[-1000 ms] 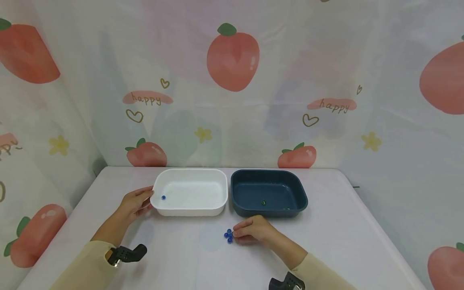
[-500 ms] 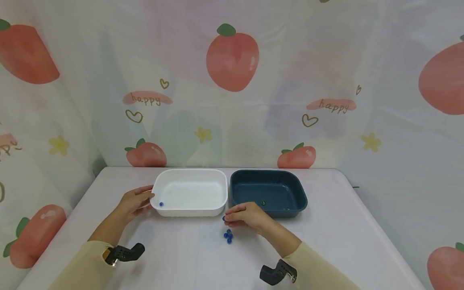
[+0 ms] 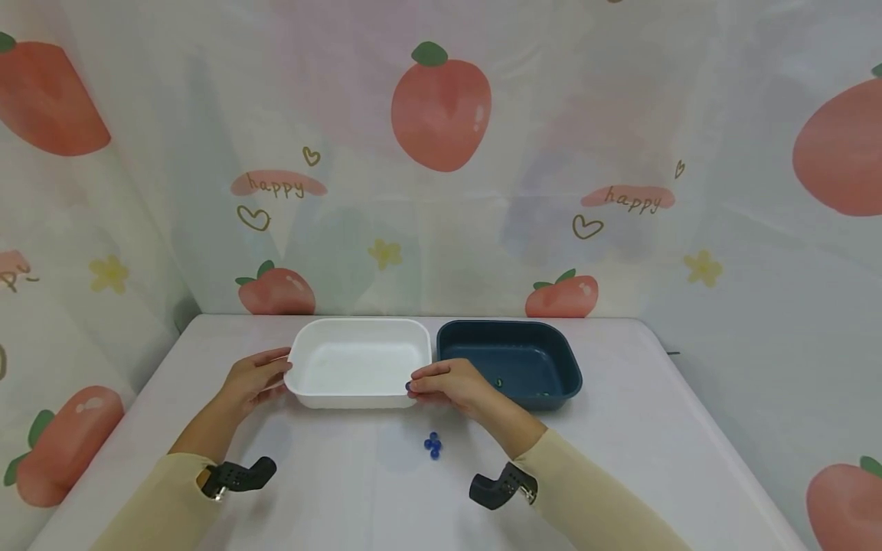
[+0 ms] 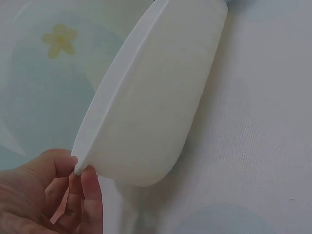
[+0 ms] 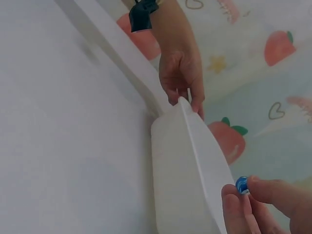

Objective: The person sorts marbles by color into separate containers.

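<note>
My left hand pinches the rim of a white basin at its left end, thumb on one face and fingers on the other, as the left wrist view shows. Between the thumb and fingertips of my right hand is a blue marble. That hand is at the basin's front right corner, the marble right by the rim in the head view. Several more blue marbles lie clustered on the white tabletop, in front of the basin. No marble shows inside the white basin from here; its front wall hides part of the floor.
A dark blue basin stands close against the white one's right side, partly covered by my right hand. Inside it lies a green marble, with another small green spot near its front wall. A printed curtain hangs behind the table.
My right hand has lifted a blue marble from beside the cluster and carried it up and left to the white basin. The marble inside that basin rolled toward its front and dropped from sight.
</note>
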`<state>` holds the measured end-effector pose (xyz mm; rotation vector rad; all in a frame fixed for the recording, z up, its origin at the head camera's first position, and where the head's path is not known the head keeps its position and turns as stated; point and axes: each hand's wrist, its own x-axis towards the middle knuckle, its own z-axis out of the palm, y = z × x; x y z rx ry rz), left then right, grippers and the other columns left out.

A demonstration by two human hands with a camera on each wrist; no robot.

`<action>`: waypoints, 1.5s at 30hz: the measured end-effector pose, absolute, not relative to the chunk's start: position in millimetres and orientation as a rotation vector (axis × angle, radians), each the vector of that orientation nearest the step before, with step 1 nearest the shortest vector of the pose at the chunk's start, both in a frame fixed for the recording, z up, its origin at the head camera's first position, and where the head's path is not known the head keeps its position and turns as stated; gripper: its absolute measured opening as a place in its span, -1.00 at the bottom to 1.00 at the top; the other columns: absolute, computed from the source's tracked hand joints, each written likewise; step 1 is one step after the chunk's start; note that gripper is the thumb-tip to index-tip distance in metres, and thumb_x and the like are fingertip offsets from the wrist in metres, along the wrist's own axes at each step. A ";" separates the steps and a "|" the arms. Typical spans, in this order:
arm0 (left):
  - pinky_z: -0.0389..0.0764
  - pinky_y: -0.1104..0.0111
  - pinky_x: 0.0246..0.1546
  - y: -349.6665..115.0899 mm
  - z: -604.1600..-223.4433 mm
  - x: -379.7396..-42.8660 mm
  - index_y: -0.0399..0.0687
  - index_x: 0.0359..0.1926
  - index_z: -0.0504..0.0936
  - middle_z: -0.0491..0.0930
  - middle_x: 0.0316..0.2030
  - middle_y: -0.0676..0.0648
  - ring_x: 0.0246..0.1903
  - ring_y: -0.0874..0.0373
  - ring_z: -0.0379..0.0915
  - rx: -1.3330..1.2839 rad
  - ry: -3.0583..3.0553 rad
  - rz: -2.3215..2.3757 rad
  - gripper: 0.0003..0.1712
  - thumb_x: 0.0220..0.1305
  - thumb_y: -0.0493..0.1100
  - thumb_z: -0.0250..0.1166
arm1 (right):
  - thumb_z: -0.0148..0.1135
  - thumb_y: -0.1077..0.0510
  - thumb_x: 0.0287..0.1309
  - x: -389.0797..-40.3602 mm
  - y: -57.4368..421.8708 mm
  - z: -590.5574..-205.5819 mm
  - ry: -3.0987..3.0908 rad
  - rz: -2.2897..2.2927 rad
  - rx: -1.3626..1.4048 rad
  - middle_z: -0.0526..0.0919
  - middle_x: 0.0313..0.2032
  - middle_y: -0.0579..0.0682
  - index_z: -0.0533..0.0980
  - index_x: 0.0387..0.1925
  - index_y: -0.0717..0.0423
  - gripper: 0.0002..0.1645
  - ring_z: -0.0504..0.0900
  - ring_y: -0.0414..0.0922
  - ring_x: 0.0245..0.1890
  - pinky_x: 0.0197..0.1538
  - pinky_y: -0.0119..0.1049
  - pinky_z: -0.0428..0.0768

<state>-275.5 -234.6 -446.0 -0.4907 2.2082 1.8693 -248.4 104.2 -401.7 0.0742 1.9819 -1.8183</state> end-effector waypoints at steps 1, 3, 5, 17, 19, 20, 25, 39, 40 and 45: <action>0.69 0.43 -0.24 -234.6 -445.8 -275.9 -0.21 0.41 0.31 0.38 0.31 -0.30 -0.30 0.33 0.56 -0.489 2.216 1.864 -0.34 0.37 -0.10 0.26 | 0.32 0.31 0.19 -249.5 103.2 -401.2 1.980 -1.817 0.074 0.76 -0.20 0.18 0.55 0.04 0.45 -0.60 0.77 -0.05 -0.22 -0.03 -0.23 0.68; 0.69 0.42 -0.22 -234.8 -445.6 -276.4 -0.20 0.41 0.32 0.35 0.33 -0.32 -0.29 0.32 0.56 -0.490 2.229 1.846 -0.34 0.37 -0.09 0.26 | 0.31 0.32 0.20 -251.9 100.7 -400.5 1.974 -1.818 0.072 0.75 -0.19 0.19 0.55 0.04 0.45 -0.60 0.77 -0.05 -0.22 -0.03 -0.24 0.68; 0.69 0.42 -0.21 -235.2 -445.4 -277.0 -0.20 0.40 0.32 0.33 0.35 -0.33 -0.27 0.31 0.57 -0.487 2.240 1.833 -0.34 0.38 -0.09 0.25 | 0.31 0.32 0.20 -254.4 97.7 -401.2 1.958 -1.826 0.076 0.75 -0.19 0.20 0.54 0.05 0.46 -0.60 0.77 -0.07 -0.24 -0.07 -0.28 0.69; 0.68 0.43 -0.22 -235.9 -444.2 -276.6 -0.18 0.40 0.33 0.43 0.28 -0.25 -0.27 0.28 0.55 -0.549 2.186 1.851 -0.36 0.37 -0.13 0.25 | 0.29 0.42 0.15 -266.1 79.1 -411.8 1.895 -1.912 0.117 0.74 -0.21 0.27 0.51 0.03 0.56 -0.59 0.77 -0.11 -0.33 -0.19 -0.33 0.71; 0.68 0.43 -0.22 -234.8 -443.5 -275.8 -0.19 0.40 0.33 0.51 0.20 -0.21 -0.29 0.29 0.55 -0.549 2.181 1.861 -0.36 0.37 -0.14 0.25 | 0.30 0.42 0.14 -266.8 77.8 -412.3 1.906 -1.914 0.139 0.75 -0.23 0.26 0.52 0.02 0.55 -0.60 0.77 -0.11 -0.34 -0.21 -0.34 0.71; 0.68 0.43 -0.23 -234.7 -443.3 -275.6 -0.19 0.40 0.33 0.55 0.14 -0.18 -0.30 0.29 0.55 -0.546 2.178 1.870 -0.36 0.36 -0.15 0.25 | 0.30 0.42 0.14 -266.9 77.3 -412.5 1.919 -1.913 0.145 0.75 -0.23 0.27 0.53 0.01 0.54 -0.61 0.77 -0.10 -0.34 -0.22 -0.34 0.71; 0.67 0.45 -0.25 -233.4 -441.9 -273.6 -0.20 0.40 0.34 0.63 -0.10 0.05 -0.33 0.32 0.54 -0.538 2.168 1.894 -0.35 0.35 -0.15 0.27 | 0.34 0.38 0.13 -266.2 75.2 -414.4 2.026 -1.866 0.126 0.74 -0.23 0.28 0.59 -0.08 0.50 -0.68 0.78 -0.03 -0.29 -0.22 -0.34 0.71; 0.67 0.44 -0.22 -231.5 -443.3 -272.1 -0.18 0.40 0.34 0.61 0.00 -0.02 -0.30 0.32 0.54 -0.541 2.172 1.906 -0.36 0.36 -0.13 0.26 | 0.32 0.33 0.17 -257.7 82.1 -412.7 2.048 -1.847 0.087 0.75 -0.23 0.24 0.59 -0.06 0.47 -0.68 0.78 -0.01 -0.25 -0.16 -0.31 0.71; 0.67 0.45 -0.23 -231.6 -443.5 -272.2 -0.18 0.40 0.34 0.62 -0.04 0.02 -0.30 0.32 0.54 -0.540 2.169 1.910 -0.36 0.36 -0.14 0.26 | 0.33 0.32 0.17 -257.1 84.0 -413.3 2.048 -1.840 0.090 0.76 -0.24 0.22 0.58 -0.04 0.47 -0.66 0.78 -0.04 -0.26 -0.17 -0.33 0.71; 0.67 0.45 -0.25 -232.4 -444.8 -272.3 -0.20 0.40 0.33 0.63 -0.11 0.09 -0.30 0.31 0.54 -0.531 2.158 1.932 -0.36 0.36 -0.16 0.26 | 0.33 0.29 0.19 -251.3 94.1 -415.4 2.063 -1.799 0.082 0.77 -0.24 0.16 0.57 0.00 0.45 -0.62 0.78 -0.07 -0.26 -0.12 -0.34 0.70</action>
